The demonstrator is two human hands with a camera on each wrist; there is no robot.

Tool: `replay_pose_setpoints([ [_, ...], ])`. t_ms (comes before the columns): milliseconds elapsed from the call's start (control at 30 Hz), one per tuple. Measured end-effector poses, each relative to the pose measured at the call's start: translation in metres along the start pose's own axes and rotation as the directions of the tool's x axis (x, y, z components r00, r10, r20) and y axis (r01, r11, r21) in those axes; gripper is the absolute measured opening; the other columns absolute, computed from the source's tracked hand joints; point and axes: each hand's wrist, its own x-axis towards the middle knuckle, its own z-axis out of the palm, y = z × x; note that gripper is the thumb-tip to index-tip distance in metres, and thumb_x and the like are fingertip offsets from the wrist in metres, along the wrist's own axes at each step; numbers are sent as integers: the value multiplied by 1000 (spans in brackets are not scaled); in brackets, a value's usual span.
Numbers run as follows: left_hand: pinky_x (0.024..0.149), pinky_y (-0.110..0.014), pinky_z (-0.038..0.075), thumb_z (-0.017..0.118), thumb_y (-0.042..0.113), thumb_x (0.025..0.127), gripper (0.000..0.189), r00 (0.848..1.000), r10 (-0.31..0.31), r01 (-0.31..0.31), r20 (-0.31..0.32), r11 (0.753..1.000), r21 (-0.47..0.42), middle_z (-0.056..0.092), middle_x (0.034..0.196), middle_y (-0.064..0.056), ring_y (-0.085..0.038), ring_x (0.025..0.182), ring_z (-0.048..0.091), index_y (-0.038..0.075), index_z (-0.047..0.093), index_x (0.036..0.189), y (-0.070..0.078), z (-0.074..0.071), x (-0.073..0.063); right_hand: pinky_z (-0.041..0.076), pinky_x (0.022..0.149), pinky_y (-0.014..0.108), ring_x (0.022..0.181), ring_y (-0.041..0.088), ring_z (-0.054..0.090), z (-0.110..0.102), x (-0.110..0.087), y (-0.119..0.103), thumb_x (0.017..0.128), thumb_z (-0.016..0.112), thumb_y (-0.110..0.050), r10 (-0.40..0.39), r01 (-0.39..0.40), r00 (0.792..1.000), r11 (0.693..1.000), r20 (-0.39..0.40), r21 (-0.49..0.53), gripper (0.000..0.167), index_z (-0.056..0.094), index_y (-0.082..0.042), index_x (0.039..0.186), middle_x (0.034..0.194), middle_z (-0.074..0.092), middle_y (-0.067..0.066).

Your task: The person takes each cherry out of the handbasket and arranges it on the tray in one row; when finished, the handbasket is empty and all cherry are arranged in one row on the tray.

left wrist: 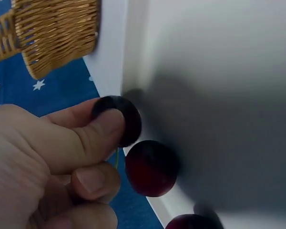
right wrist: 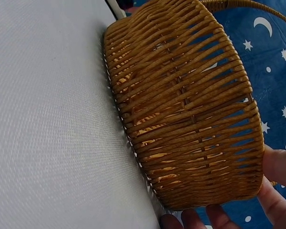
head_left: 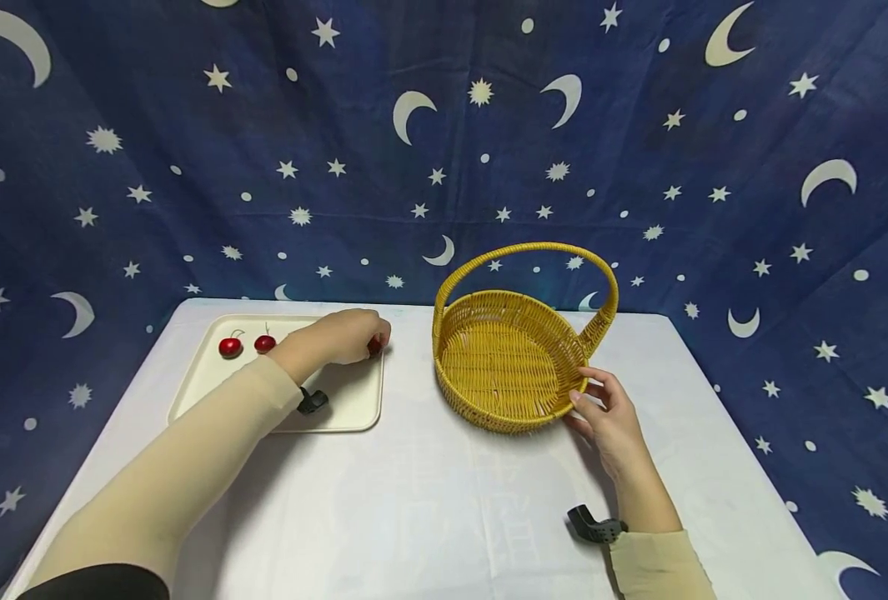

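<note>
At the tray's right end my left hand [head_left: 342,336] pinches a dark red cherry [left wrist: 129,121] between thumb and forefinger; a thin green stem hangs below it. Close by in the left wrist view are a second cherry [left wrist: 151,169] and part of a third [left wrist: 193,222]. Two cherries with stems, one farther left [head_left: 229,347] and one nearer my forearm [head_left: 265,343], lie on the cream tray [head_left: 211,392]. My right hand [head_left: 610,417] grips the near right rim of a yellow woven basket [head_left: 499,367], which has a tall arched handle. No fruit shows inside it.
A white cloth [head_left: 413,500] covers the table under tray and basket. Behind hangs a blue curtain [head_left: 368,142] with moons and stars. A black band with a small device [head_left: 597,527] sits on the right wrist. The left forearm crosses over the tray's front part.
</note>
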Motion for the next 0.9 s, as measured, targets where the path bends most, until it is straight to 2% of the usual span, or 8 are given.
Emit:
replay_pose_setpoints([
  [167, 80, -38, 51, 68, -1, 97, 18, 1000, -28, 27, 12, 998, 62, 64, 92, -1, -19, 85, 59, 16, 75, 97, 7, -1, -1, 64, 92, 35, 107, 11, 68, -1, -1, -1, 109, 62, -10, 7, -7, 1000, 1000, -5, -5, 50, 44, -10, 155, 141, 46, 13],
  [333, 82, -39, 52, 71, 0, 95, 16, 999, -37, 37, 12, 998, 55, 66, 92, -1, -19, 85, 60, 15, 74, 98, 8, 0, 0, 64, 93, 35, 107, 11, 68, -1, -1, -1, 109, 62, -11, 13, -14, 1000, 1000, -7, -14, 51, 44, -11, 156, 143, 46, 13],
  [400, 86, -39, 54, 71, -1, 94, 20, 999, -42, 41, 10, 999, 33, 69, 94, -1, -18, 88, 61, 15, 74, 107, 6, 2, 0, 64, 94, 36, 107, 11, 68, -1, 0, 0, 109, 62, -11, 14, -14, 1000, 1000, -7, -18, 51, 44, -11, 156, 143, 46, 13],
  [533, 92, -40, 55, 68, -6, 89, 45, 998, -54, 55, 8, 997, -55, 74, 98, 1, -16, 92, 65, 14, 70, 130, 2, 6, -2, 64, 94, 36, 108, 11, 68, 0, 0, 1, 109, 62, -11, 13, -13, 1000, 1000, -2, -20, 51, 44, -11, 156, 143, 45, 13],
  [600, 93, -40, 54, 68, -8, 86, 54, 998, -55, 55, 10, 994, -96, 76, 99, 2, -16, 94, 66, 12, 67, 136, 0, 6, -3, 64, 94, 36, 108, 11, 68, 0, 1, 0, 109, 62, -11, 11, -11, 1000, 1000, -1, -20, 51, 43, -10, 156, 143, 46, 13],
  [733, 99, -43, 55, 74, -2, 90, 56, 998, -60, 57, -17, 989, -139, 78, 112, -2, -21, 105, 69, 10, 64, 143, -1, 1, -4, 65, 92, 35, 106, 10, 68, -1, 5, -2, 109, 62, -11, 7, -7, 1000, 1000, -3, -24, 51, 43, -10, 156, 141, 46, 13],
  [833, 103, -49, 54, 76, 6, 95, 54, 991, -114, 100, -67, 979, -180, 76, 125, -7, -28, 116, 69, 13, 62, 147, -1, -7, -9, 65, 90, 35, 105, 9, 67, 0, 5, -1, 109, 62, -11, 21, -21, 1000, 999, -7, -31, 51, 43, -11, 157, 139, 48, 12],
  [900, 105, -53, 54, 75, 11, 99, 52, 980, -163, 138, -110, 968, -208, 74, 130, -10, -32, 120, 68, 14, 61, 149, 0, -13, -17, 65, 90, 35, 105, 10, 67, 1, 5, -1, 109, 62, -11, 35, -35, 999, 999, -8, -38, 52, 43, -10, 157, 138, 48, 12],
])
